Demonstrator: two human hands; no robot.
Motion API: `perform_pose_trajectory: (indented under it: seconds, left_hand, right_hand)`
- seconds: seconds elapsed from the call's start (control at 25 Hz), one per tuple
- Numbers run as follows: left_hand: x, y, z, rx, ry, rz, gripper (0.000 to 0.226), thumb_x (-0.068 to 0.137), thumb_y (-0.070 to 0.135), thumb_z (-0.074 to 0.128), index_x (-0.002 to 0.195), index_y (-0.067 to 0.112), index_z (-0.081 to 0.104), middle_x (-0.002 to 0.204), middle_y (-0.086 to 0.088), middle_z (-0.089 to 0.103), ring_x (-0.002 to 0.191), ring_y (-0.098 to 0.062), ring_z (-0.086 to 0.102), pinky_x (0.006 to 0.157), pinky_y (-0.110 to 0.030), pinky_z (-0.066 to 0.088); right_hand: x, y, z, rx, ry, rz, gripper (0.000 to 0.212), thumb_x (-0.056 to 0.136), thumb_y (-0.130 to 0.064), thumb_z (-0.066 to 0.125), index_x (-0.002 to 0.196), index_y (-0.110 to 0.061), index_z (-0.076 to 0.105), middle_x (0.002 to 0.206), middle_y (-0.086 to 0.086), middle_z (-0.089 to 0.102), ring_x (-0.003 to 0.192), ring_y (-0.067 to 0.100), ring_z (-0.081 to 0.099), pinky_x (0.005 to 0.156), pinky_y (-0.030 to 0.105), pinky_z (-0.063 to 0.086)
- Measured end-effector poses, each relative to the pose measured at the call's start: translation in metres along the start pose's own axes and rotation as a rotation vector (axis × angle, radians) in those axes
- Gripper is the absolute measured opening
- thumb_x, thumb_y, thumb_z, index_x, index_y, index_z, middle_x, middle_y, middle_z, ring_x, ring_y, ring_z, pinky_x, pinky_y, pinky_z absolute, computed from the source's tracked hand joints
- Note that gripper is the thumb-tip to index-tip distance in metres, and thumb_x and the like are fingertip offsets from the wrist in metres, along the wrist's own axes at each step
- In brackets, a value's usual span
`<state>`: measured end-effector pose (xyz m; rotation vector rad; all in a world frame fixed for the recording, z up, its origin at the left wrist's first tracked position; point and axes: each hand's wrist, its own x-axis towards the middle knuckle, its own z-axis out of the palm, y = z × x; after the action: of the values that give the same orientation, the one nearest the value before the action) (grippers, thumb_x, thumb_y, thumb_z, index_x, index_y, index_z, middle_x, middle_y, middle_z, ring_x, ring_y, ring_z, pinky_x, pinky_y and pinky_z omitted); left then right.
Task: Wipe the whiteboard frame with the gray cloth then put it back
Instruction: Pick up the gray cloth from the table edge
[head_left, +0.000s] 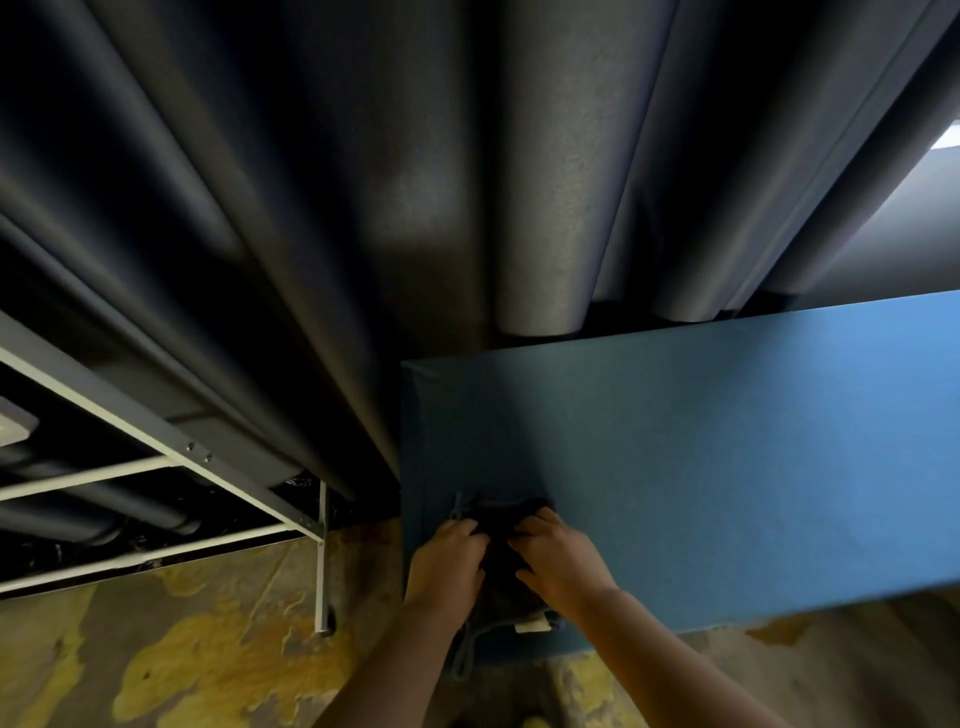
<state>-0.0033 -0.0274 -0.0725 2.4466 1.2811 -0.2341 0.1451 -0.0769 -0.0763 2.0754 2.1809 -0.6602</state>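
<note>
A dark gray cloth (503, 587) with a white label and a dangling cord lies on the left end of a blue fabric-covered surface (701, 457). My left hand (449, 558) grips the cloth's left side. My right hand (558, 556) grips its right side, fingers curled into the fabric. Both hands touch it at its upper part; the cloth's lower end hangs toward the surface's front edge. At the far left stands a white and gray metal frame (171, 441), possibly the whiteboard's frame, apart from both hands.
Dark gray curtains (441, 182) hang in thick folds behind everything. The floor (208, 660) is worn, with yellow and brown patches. A thin white leg of the metal frame (322, 561) stands just left of the blue surface.
</note>
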Motion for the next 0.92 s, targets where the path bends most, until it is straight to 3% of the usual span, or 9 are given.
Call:
perform_pose_trajectory:
  seconds: [0.24,0.44,0.68,0.92]
  left_hand:
    - [0.005,0.000,-0.015,-0.014,-0.005,-0.014,0.019,0.093,0.018,0.049,0.102,0.019,0.065,0.110,-0.001,0.064,0.105,-0.018,0.058,0.083,-0.032,0.052]
    - [0.015,-0.001,-0.058,-0.055,0.087,-0.035,0.022,0.092,0.024,0.051,0.112,0.025,0.060,0.111,-0.001,0.065,0.103,-0.019,0.060,0.078,-0.030,0.047]
    - [0.011,0.003,-0.138,-0.020,0.250,-0.006,0.019,0.090,0.023,0.052,0.109,0.022,0.057,0.108,-0.003,0.064,0.100,-0.021,0.060,0.077,-0.033,0.048]
    - [-0.017,-0.002,-0.237,0.067,0.509,-0.005,0.018,0.090,0.024,0.051,0.106,0.023,0.057,0.107,-0.002,0.063,0.098,-0.020,0.060,0.074,-0.032,0.046]
  right_hand:
    - [0.004,0.001,-0.011,0.030,-0.005,0.018,0.030,0.092,-0.022,0.044,0.117,-0.014,0.058,0.122,0.007,0.056,0.114,0.025,0.045,0.087,0.037,0.046]
    - [0.015,0.001,-0.063,0.039,0.103,0.005,0.028,0.090,-0.022,0.044,0.113,-0.016,0.059,0.119,0.008,0.057,0.109,0.027,0.050,0.085,0.037,0.046]
    - [0.016,-0.017,-0.145,-0.016,0.266,-0.066,0.027,0.088,-0.022,0.045,0.110,-0.016,0.060,0.114,0.008,0.058,0.105,0.028,0.053,0.082,0.036,0.045]
    - [0.008,-0.062,-0.242,-0.056,0.493,-0.181,0.023,0.087,-0.021,0.047,0.101,-0.014,0.064,0.108,0.009,0.060,0.099,0.027,0.055,0.078,0.035,0.047]
